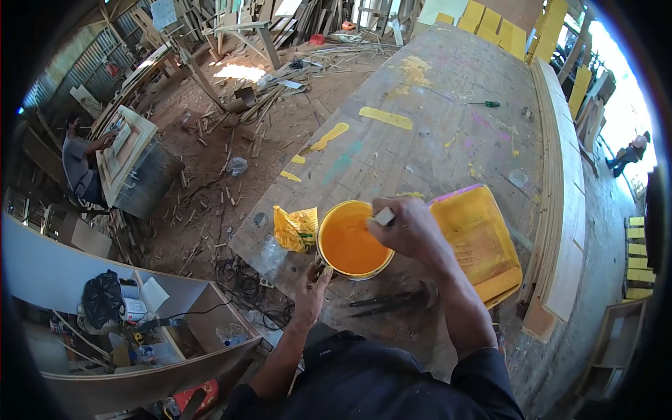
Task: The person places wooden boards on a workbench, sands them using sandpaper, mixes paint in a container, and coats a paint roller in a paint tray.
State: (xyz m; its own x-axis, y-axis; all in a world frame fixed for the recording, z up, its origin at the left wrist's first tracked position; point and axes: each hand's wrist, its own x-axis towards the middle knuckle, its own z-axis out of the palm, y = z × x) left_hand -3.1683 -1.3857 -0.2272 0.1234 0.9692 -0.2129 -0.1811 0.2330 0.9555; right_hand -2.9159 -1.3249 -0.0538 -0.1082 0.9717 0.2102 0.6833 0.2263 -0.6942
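A round bucket of orange-yellow paint (350, 245) stands on the paint-stained wooden table (448, 133). My left hand (311, 290) grips the bucket's lower left rim. Above the bucket's right side, my right hand (409, 227) is closed round a pale stick (383, 216), whose lower part reaches into the paint. To the right lies a yellow-coated paint tray (479, 241) with a roller (498, 285) at its near end. A crumpled yellow bag (295, 228) touches the table left of the bucket.
Dark pincers or a similar tool (392, 303) lie near the table's front edge. A green-handled screwdriver (492, 104) is farther back. Long boards (560, 210) line the right side. An open wooden cabinet (203, 357) stands at lower left. A person (80, 157) works at far left.
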